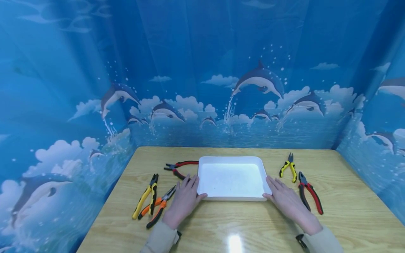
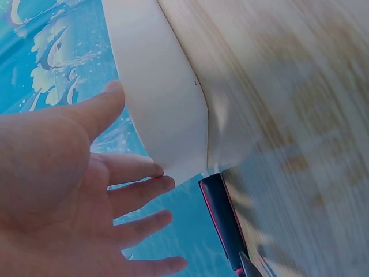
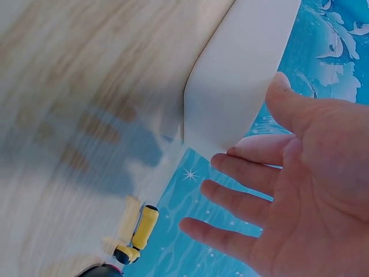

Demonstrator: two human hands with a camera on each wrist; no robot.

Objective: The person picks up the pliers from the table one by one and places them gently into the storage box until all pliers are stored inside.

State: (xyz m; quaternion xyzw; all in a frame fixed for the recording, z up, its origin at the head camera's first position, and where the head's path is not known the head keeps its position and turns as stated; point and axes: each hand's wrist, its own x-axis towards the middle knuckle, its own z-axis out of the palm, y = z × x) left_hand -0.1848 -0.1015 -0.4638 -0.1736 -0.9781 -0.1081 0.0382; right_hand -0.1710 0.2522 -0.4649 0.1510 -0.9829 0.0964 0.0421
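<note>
Hands are sitting flat on the wooden table [image 1: 348,211], one at each near corner of the white rectangular tray [image 1: 232,160], which is lying centred on the table with its long side facing the person. Left hand [image 1: 184,200] is resting at the tray's near-left corner, fingers straight and spread, gripping nothing; thumb is lying along the tray's front edge, and the left wrist view is showing the fingertips [image 2: 154,170] right at the tray's rounded corner [image 2: 173,109]. Right hand [image 1: 286,200] is mirroring that at the near-right corner, also relaxed with fingers extended and nothing held; the right wrist view is showing the index fingertip [image 3: 236,151] just against the tray wall [image 3: 230,98]. Red-handled pliers [image 1: 180,167] are lying just left of the tray, with one handle passing under the left fingertips. Yellow-and-black pliers [image 1: 146,196] and orange-handled pliers [image 1: 159,207] are lying side by side further left, near the left wrist. Small yellow-handled pliers [image 1: 288,168] are lying right of the tray, with larger red-and-black pliers [image 1: 310,193] just beside the right hand. Blue dolphin-print backdrop [image 1: 202,70] is enclosing the table on three sides.
</note>
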